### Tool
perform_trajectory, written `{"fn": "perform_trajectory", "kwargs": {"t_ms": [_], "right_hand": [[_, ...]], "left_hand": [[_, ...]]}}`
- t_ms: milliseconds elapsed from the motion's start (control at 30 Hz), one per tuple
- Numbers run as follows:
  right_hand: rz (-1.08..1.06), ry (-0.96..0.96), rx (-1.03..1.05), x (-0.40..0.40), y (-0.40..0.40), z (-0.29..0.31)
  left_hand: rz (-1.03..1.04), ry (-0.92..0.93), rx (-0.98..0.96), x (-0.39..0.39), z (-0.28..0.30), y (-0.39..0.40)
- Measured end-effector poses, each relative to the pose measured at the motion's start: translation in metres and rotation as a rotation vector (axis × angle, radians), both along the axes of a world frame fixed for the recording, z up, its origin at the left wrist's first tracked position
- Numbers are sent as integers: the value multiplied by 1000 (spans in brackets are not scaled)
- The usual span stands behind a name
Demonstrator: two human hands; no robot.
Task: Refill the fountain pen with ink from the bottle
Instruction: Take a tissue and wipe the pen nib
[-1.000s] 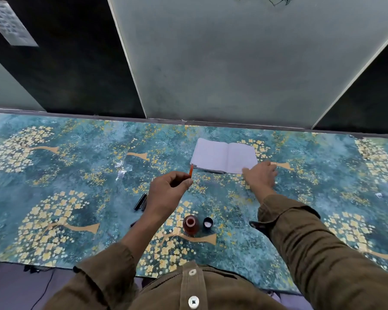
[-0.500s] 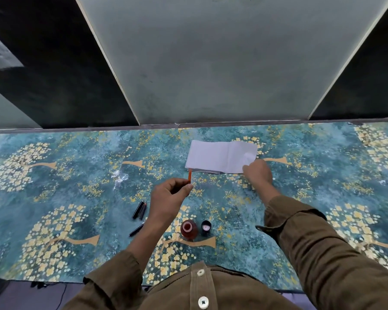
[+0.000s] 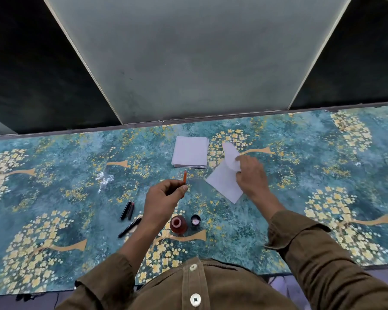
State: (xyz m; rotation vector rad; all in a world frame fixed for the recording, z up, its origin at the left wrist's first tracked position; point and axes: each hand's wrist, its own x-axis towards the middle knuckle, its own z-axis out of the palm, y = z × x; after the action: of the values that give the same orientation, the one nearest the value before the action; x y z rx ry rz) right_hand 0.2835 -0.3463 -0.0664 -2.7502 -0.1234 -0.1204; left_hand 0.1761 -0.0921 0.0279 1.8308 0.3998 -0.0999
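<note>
The left hand curls round a thin orange pen part, so only its far tip shows past the fingers — the rest lies inside the grip, and which part of the pen it is cannot be told. The right hand covers the near edge of a white sheet, whose upper end curls and blurs, and the black pen pieces left of the ink bottle are too small to tell cap from barrel. Both sleeves and the shirt front run off the bottom edge — the table cover is cut at both sides.
</note>
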Motion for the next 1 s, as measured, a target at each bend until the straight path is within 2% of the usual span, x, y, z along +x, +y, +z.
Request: {"fn": "perform_trajectory", "kwargs": {"t_ms": [367,433,533,633,733,867,1000], "right_hand": [[268,2,16,-44,9,-21],[202,81,67,-45,13,-16],[-38,107,184,-34,15,-5],[-183,309,15,-21,17,4],[-222,402,-38,-15,24,9],[-279,489,90,-6,25,7],[-271,486,117,-8,22,5]], "left_hand": [[12,-16,-8,-6,1,-3],[14,-23,-11,-7,2,-5],[19,-30,-15,-8,3,-5],[15,-30,-16,-10,3,-7],[21,-34,-28,-12,5,-8],[30,-47,-44,-14,8,-6],[24,-59,-47,-17,11,-5]]}}
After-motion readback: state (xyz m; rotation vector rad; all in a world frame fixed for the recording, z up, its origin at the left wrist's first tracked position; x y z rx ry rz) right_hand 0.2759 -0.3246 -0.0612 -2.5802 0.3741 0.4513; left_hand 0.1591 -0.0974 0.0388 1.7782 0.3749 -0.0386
